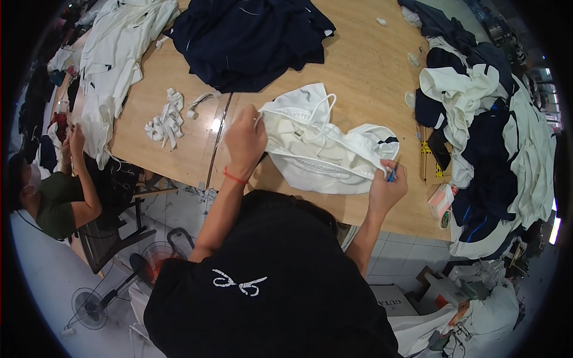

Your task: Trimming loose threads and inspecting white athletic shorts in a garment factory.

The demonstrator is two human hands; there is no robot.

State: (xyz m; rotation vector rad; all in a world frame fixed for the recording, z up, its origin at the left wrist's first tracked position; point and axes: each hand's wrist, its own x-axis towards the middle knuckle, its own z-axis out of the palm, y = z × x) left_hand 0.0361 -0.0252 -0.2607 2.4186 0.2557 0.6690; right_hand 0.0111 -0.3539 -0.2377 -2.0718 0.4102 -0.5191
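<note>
White drawstring shorts [325, 156] lie on the table in front of me, the gathered elastic waist stretched between my hands and its inside showing. My left hand [246, 138] is closed on the left end of the waistband. At the right end, my right hand [388, 186] pinches the waistband. Between its fingers sits a small blue tool [391, 175], mostly hidden, so its kind is unclear. A loop of white drawstring [325, 110] rises from the far side of the waist.
A pile of navy garments [253, 42] lies beyond the shorts. White elastic strips [167, 119] sit to the left, near white garments [116, 53]. Heaped white and navy clothes [477, 143] line the right edge, beside a black phone-like object [439, 149]. A co-worker [59, 185] sits at left.
</note>
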